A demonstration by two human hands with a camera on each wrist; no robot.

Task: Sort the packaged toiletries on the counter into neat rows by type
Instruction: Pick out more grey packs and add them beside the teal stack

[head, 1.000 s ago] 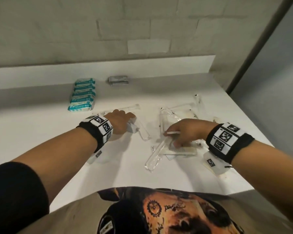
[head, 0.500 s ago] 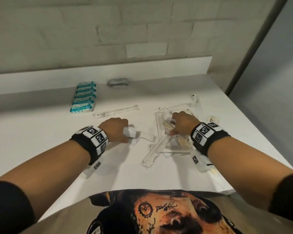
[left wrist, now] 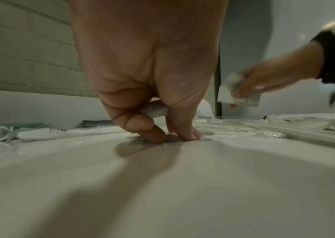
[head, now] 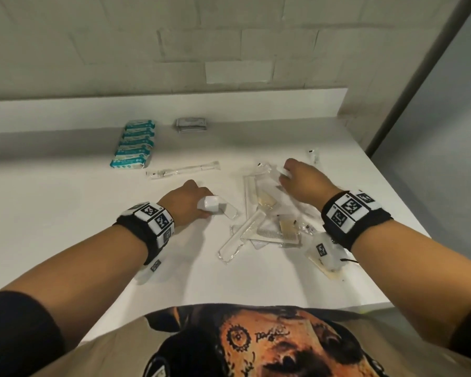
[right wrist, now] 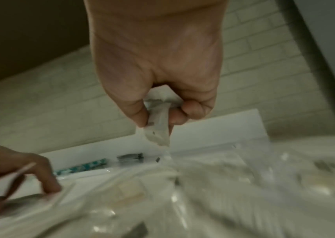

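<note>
Left grip point(head: 191, 202) pinches a white packet point(head: 211, 205) low over the counter point(head: 65, 213); right grip point(head: 302, 183) pinches a clear sachet point(right wrist: 158, 127) above the pile point(head: 267, 224).

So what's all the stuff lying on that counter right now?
Teal-and-white packets: about six, in a row, far left of counter.
Grey packets: small stack, count unclear, by the back ledge.
Wrapped toothbrush: one, clear wrap, lying alone near the teal row.
Loose pile: clear-wrapped combs and sachets, unsorted, centre right.
Counter: one, white.
Left hand: holds a small white packet, fingertips on the counter.
Right hand: pinches a clear-wrapped packet above the pile.
</note>
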